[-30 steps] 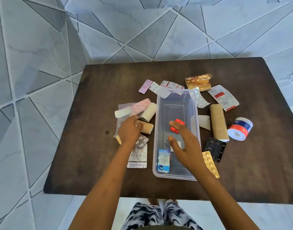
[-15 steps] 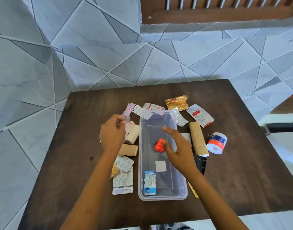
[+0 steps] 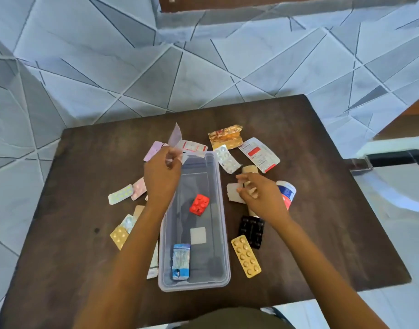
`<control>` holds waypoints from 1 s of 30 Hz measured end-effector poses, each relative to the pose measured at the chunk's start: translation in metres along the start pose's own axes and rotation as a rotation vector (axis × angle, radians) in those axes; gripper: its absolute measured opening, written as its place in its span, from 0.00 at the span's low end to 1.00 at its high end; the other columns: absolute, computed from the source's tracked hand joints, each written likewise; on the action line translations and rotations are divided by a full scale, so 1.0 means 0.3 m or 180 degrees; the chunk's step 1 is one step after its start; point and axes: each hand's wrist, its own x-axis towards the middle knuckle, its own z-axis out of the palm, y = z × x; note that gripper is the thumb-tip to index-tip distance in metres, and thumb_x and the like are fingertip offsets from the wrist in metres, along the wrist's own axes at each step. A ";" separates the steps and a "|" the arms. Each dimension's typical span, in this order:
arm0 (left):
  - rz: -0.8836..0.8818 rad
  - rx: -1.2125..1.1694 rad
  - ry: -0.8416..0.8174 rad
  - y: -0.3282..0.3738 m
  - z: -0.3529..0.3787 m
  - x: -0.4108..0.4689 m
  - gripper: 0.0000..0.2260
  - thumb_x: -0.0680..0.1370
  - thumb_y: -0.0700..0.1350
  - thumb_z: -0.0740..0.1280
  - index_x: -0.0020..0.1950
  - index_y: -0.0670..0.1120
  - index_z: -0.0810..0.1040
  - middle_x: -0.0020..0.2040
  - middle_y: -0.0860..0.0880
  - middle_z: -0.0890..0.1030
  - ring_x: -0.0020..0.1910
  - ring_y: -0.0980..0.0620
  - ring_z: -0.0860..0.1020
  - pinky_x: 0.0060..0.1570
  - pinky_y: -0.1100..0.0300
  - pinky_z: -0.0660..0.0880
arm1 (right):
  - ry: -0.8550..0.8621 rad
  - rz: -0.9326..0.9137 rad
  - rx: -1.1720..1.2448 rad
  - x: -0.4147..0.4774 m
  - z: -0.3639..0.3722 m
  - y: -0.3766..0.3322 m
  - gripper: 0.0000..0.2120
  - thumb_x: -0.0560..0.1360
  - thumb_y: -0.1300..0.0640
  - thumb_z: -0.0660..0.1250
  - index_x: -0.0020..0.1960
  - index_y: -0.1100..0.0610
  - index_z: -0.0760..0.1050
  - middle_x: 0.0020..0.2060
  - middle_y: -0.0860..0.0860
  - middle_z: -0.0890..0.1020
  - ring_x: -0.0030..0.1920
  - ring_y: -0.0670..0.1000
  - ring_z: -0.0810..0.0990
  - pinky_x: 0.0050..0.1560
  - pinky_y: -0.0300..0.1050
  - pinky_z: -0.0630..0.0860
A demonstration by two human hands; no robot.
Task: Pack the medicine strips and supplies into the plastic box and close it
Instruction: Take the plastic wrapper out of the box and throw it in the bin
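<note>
A clear plastic box (image 3: pixel 224 236) stands open mid-table. Inside it lie a red blister strip (image 3: pixel 199 204), a blue sachet (image 3: pixel 181 261) and a white square (image 3: pixel 198 235). My left hand (image 3: pixel 162 179) hovers by the box's far left corner, shut on a pale thin medicine strip (image 3: pixel 175 137) that sticks up above the fingers. My right hand (image 3: pixel 260 195) is to the right of the box, fingers apart, above a small white packet (image 3: pixel 231 194) and a tan bandage roll (image 3: pixel 250 169). I cannot tell whether it touches them.
Right of the box lie a gold blister strip (image 3: pixel 246 256), a black strip (image 3: pixel 251 231), a tape roll (image 3: pixel 287 192), a white-and-red strip (image 3: pixel 259 154) and gold foil (image 3: pixel 225 137). Left of it are several more strips (image 3: pixel 120 194). The dark table (image 3: pixel 334 222) ends close on every side.
The red strip now lies in the box. My right hand has left the box and moved right. My left hand has lifted a thin strip higher, toward the far corner.
</note>
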 end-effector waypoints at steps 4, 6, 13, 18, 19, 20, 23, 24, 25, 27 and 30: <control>-0.0036 0.0014 -0.0053 -0.001 0.029 -0.039 0.08 0.77 0.41 0.65 0.53 0.41 0.80 0.52 0.43 0.83 0.47 0.52 0.78 0.44 0.72 0.70 | -0.0158 0.0154 -0.0106 -0.077 0.016 0.081 0.16 0.74 0.58 0.66 0.62 0.54 0.74 0.60 0.51 0.79 0.58 0.50 0.77 0.53 0.37 0.70; 0.0013 0.0020 -0.0087 0.004 0.033 -0.060 0.09 0.77 0.41 0.65 0.54 0.40 0.79 0.53 0.42 0.83 0.50 0.48 0.80 0.48 0.68 0.71 | -0.0131 0.0245 -0.0095 -0.101 0.018 0.096 0.16 0.74 0.57 0.66 0.62 0.54 0.73 0.60 0.50 0.79 0.58 0.49 0.77 0.53 0.37 0.70; -0.0140 0.0133 -0.0064 -0.036 -0.020 -0.147 0.10 0.78 0.40 0.64 0.57 0.39 0.77 0.55 0.42 0.82 0.53 0.46 0.79 0.47 0.70 0.70 | -0.0102 0.0000 0.0142 -0.177 0.072 0.052 0.12 0.74 0.60 0.67 0.57 0.57 0.76 0.54 0.53 0.82 0.47 0.44 0.77 0.43 0.26 0.69; -0.0065 -0.0049 -0.0202 -0.076 -0.063 -0.187 0.11 0.77 0.34 0.61 0.56 0.39 0.78 0.54 0.42 0.82 0.49 0.52 0.77 0.42 0.78 0.70 | -0.0065 -0.0312 0.0283 -0.187 0.119 -0.003 0.12 0.74 0.60 0.66 0.57 0.58 0.77 0.52 0.55 0.82 0.48 0.48 0.79 0.47 0.32 0.74; -0.0097 -0.0077 -0.0238 -0.077 -0.073 -0.192 0.11 0.76 0.32 0.61 0.56 0.39 0.79 0.53 0.44 0.81 0.49 0.52 0.77 0.43 0.78 0.70 | -0.0076 -0.0378 0.0286 -0.187 0.125 -0.017 0.12 0.74 0.60 0.66 0.57 0.59 0.77 0.52 0.55 0.82 0.48 0.48 0.79 0.48 0.34 0.75; -0.0197 -0.0104 -0.0266 -0.078 -0.082 -0.195 0.11 0.76 0.32 0.60 0.55 0.38 0.79 0.52 0.47 0.80 0.49 0.52 0.76 0.42 0.78 0.70 | -0.0088 -0.0418 0.0279 -0.188 0.130 -0.029 0.12 0.74 0.60 0.67 0.57 0.59 0.77 0.52 0.55 0.82 0.48 0.49 0.79 0.49 0.36 0.76; -0.0509 -0.0431 -0.0532 -0.081 -0.112 -0.194 0.11 0.77 0.31 0.59 0.54 0.38 0.79 0.51 0.48 0.78 0.48 0.51 0.78 0.45 0.71 0.75 | -0.0107 -0.0440 0.0230 -0.186 0.141 -0.070 0.14 0.74 0.59 0.66 0.59 0.58 0.75 0.55 0.55 0.81 0.52 0.51 0.80 0.53 0.48 0.80; -0.0554 -0.0608 -0.0714 -0.075 -0.128 -0.190 0.11 0.77 0.31 0.58 0.52 0.38 0.79 0.51 0.46 0.79 0.47 0.51 0.80 0.45 0.70 0.76 | -0.0106 -0.0416 0.0255 -0.184 0.140 -0.089 0.16 0.74 0.58 0.67 0.61 0.56 0.73 0.57 0.54 0.80 0.54 0.51 0.79 0.56 0.49 0.79; -0.0593 -0.0751 -0.0908 -0.067 -0.143 -0.186 0.11 0.78 0.31 0.58 0.51 0.39 0.80 0.49 0.45 0.80 0.44 0.54 0.80 0.43 0.71 0.77 | -0.0120 -0.0375 0.0346 -0.182 0.137 -0.107 0.21 0.73 0.56 0.68 0.65 0.54 0.70 0.61 0.51 0.77 0.57 0.49 0.78 0.60 0.49 0.77; -0.0666 -0.1062 -0.1239 -0.045 -0.173 -0.182 0.11 0.78 0.31 0.58 0.48 0.41 0.79 0.42 0.47 0.80 0.37 0.60 0.80 0.36 0.75 0.75 | -0.0317 -0.0271 0.0707 -0.180 0.124 -0.155 0.35 0.71 0.53 0.71 0.72 0.48 0.57 0.65 0.41 0.67 0.62 0.43 0.69 0.63 0.42 0.68; -0.0764 -0.1569 -0.1652 -0.027 -0.195 -0.190 0.13 0.78 0.31 0.59 0.44 0.44 0.79 0.38 0.51 0.81 0.35 0.64 0.81 0.38 0.72 0.76 | -0.0764 -0.0363 0.1113 -0.180 0.126 -0.216 0.49 0.67 0.55 0.75 0.71 0.42 0.41 0.70 0.39 0.57 0.65 0.39 0.59 0.63 0.38 0.62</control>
